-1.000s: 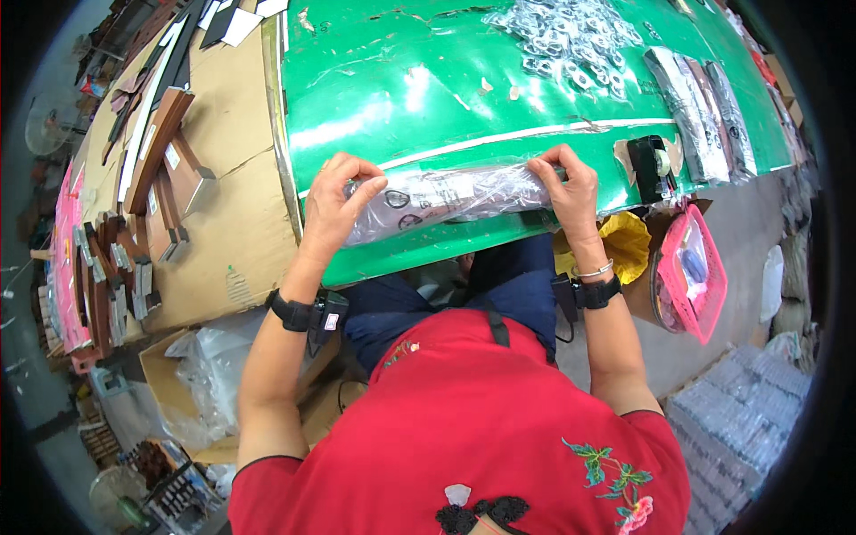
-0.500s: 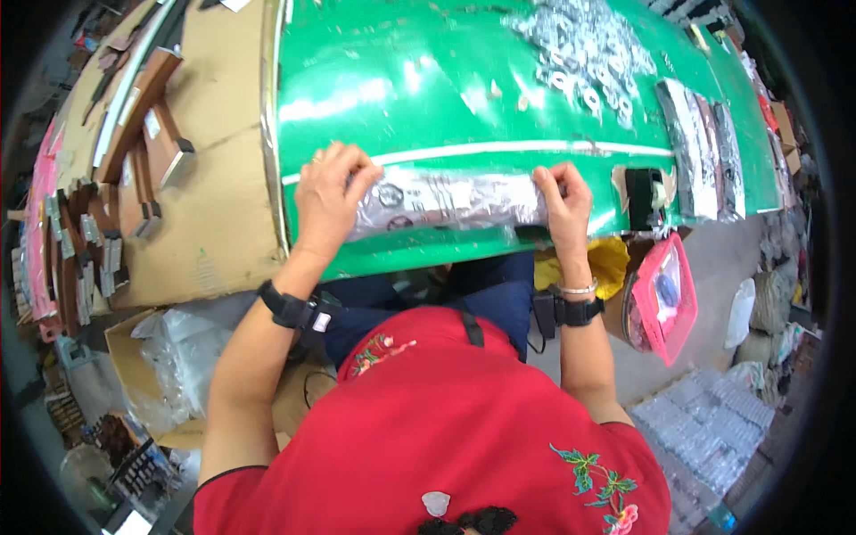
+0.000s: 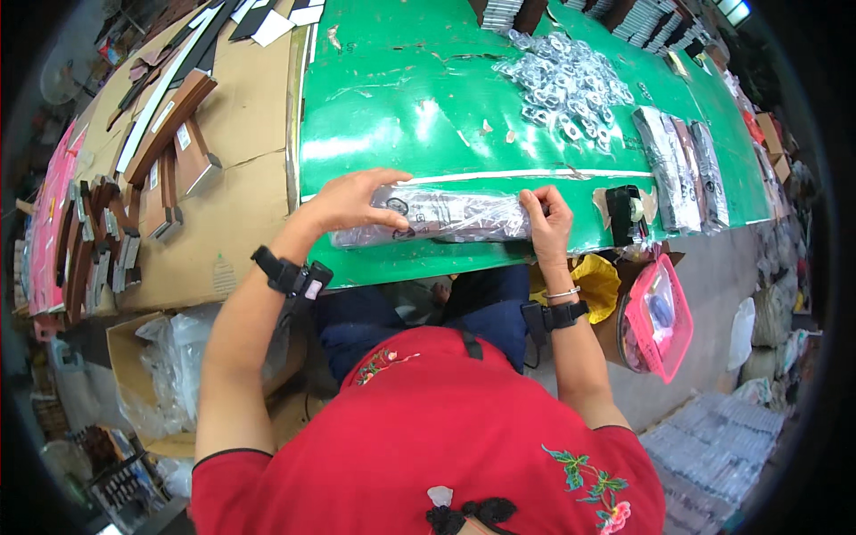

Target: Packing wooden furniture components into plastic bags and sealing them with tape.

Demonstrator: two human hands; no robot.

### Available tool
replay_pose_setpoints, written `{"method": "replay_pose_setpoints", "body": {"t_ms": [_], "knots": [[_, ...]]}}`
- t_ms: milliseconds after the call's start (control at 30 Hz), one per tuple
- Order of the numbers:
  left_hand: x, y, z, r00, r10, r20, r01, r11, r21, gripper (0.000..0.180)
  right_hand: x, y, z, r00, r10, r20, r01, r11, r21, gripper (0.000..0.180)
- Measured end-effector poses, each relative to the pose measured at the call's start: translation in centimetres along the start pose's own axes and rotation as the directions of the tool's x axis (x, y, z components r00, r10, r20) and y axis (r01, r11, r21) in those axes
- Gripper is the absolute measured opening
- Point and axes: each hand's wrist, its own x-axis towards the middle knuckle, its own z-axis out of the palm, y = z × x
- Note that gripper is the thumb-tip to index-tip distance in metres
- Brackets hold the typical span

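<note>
Biggest thing here is the counter (image 3: 410, 116), green on top, with its front edge right by the person's lap. Next up, the 2 arms. The left arm (image 3: 241, 357) comes up with the elbow out to the side and the forearm slanting up and inward. The right arm (image 3: 580, 366) stands straighter, wrist up near the counter's edge.

The clear-wrapped package (image 3: 464, 218) lies lengthwise along the front of the counter, between the 2 hands, with something brownish showing through the shiny plastic. Farther back there's a heap of small bagged parts (image 3: 566, 85).

As for the hands: the left hand (image 3: 361, 201) is spread in a wide C over the package's left part, palm turned inward, thumb on the near side and fingers along the far side, tips pointing right. Can't tell how hard it presses, if at all. The right hand (image 3: 550, 218) is way narrower, fingers curled, with thumb and index pinching the wrap at the right end.

Smaller stuff: a black tape dispenser (image 3: 624, 216) sits just right of that hand, a black wristband (image 3: 290, 275) wraps the left wrist, and a thin bracelet (image 3: 563, 292) circles the right.
</note>
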Motion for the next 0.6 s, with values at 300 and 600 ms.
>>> {"method": "replay_pose_setpoints", "body": {"t_ms": [300, 600], "knots": [[1.2, 0.4, -0.3, 1.0, -0.013, 0.005, 0.012, 0.989, 0.144, 0.072, 0.1, -0.9, 0.2, 0.988, -0.108, -0.106, 0.112, 0.993, 0.028, 0.02], [2.3, 2.2, -0.7, 0.997, 0.068, 0.023, -0.07, 0.991, 0.114, 0.069, 0.7, -0.9, 0.0, 0.968, -0.189, -0.165, 0.197, 0.98, 0.032, 0.014]]}}
